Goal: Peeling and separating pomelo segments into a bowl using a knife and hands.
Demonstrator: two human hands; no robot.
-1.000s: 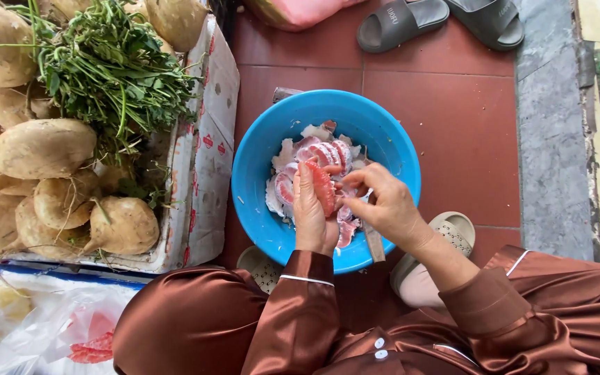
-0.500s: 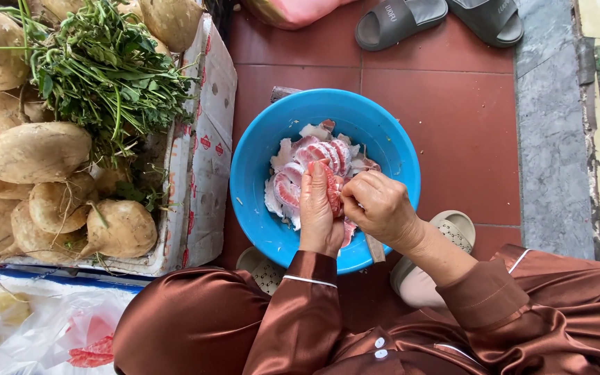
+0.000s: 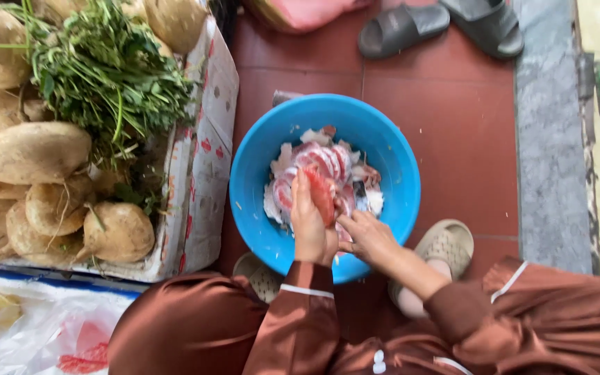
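Note:
A round blue basin (image 3: 258, 208) stands on the red tile floor and holds several pink and white cut fish pieces (image 3: 317, 158). My left hand (image 3: 310, 229) reaches over the basin's near rim and holds one reddish fish piece (image 3: 322, 194) upright between thumb and fingers. My right hand (image 3: 369, 239) is right beside it, fingers curled shut against the lower end of that piece. What it grips is mostly hidden under the fingers. Brown satin sleeves cover both arms.
At the left, a cardboard box (image 3: 199, 173) holds pale root tubers (image 3: 36, 149) and a bunch of green herbs (image 3: 105, 76). Grey slippers (image 3: 401, 28) lie at the top. My beige sandals (image 3: 446, 243) flank the basin. A grey stone kerb (image 3: 550, 139) runs along the right.
My right hand, with a wooden knife handle showing below it earlier, has slid down from the top of the fish piece to its lower end. My left hand keeps holding the piece.

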